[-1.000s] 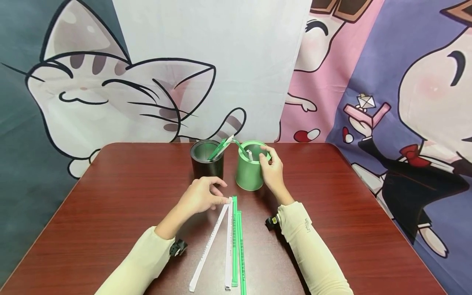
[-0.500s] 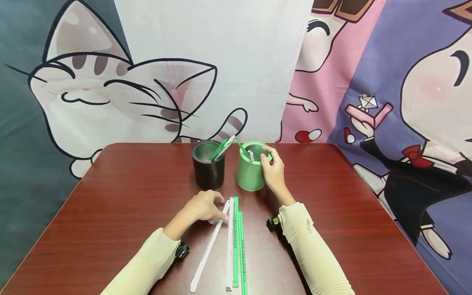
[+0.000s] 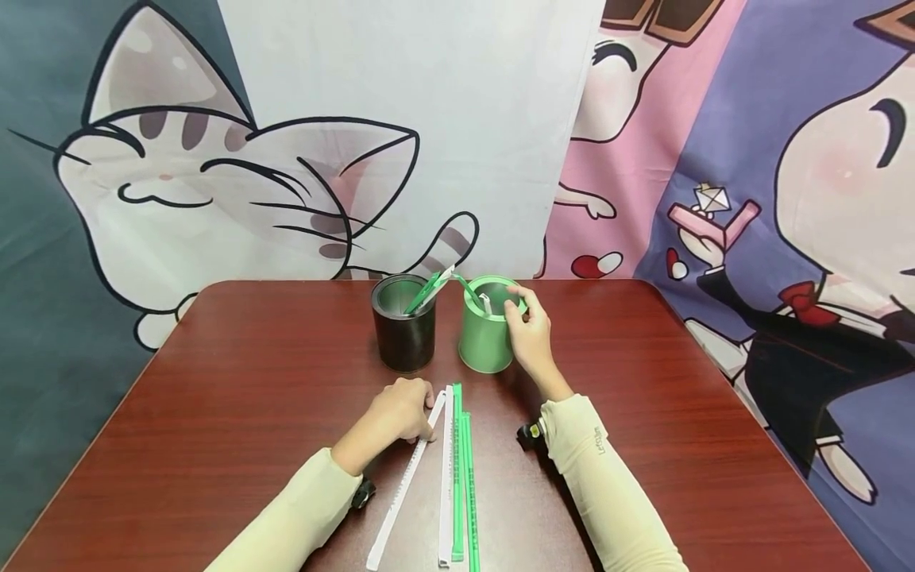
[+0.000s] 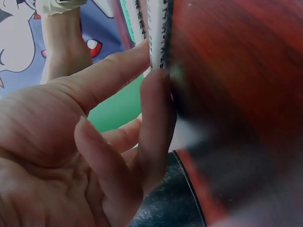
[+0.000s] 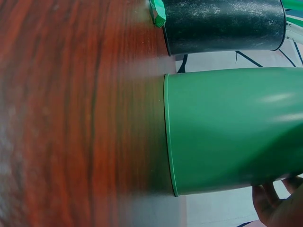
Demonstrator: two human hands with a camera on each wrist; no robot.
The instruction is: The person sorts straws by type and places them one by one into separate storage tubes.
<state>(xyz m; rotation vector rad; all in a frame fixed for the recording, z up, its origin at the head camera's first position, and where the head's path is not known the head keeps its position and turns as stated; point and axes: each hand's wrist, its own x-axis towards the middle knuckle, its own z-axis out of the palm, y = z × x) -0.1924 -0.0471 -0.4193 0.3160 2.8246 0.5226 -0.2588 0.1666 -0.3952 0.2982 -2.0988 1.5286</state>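
In the head view, a white wrapped straw slants across the table at the left of a small row. My left hand pinches it near its upper part; in the left wrist view thumb and forefinger meet on either side of a white printed wrapper. Beside it lie another white wrapped straw and two green wrapped straws, side by side. My right hand grips the rim of a green cup, which stands upright with a green and a white straw inside.
Left of the green cup stands a black cup with green and white wrapped straws leaning out of it. Both cups are near the back of the reddish-brown wooden table. Behind the table hangs a cartoon-printed cloth.
My left hand has moved down, toward the table's front, along the slanted white wrapped straw, and its fingers have closed on it. My right hand stays on the green cup.
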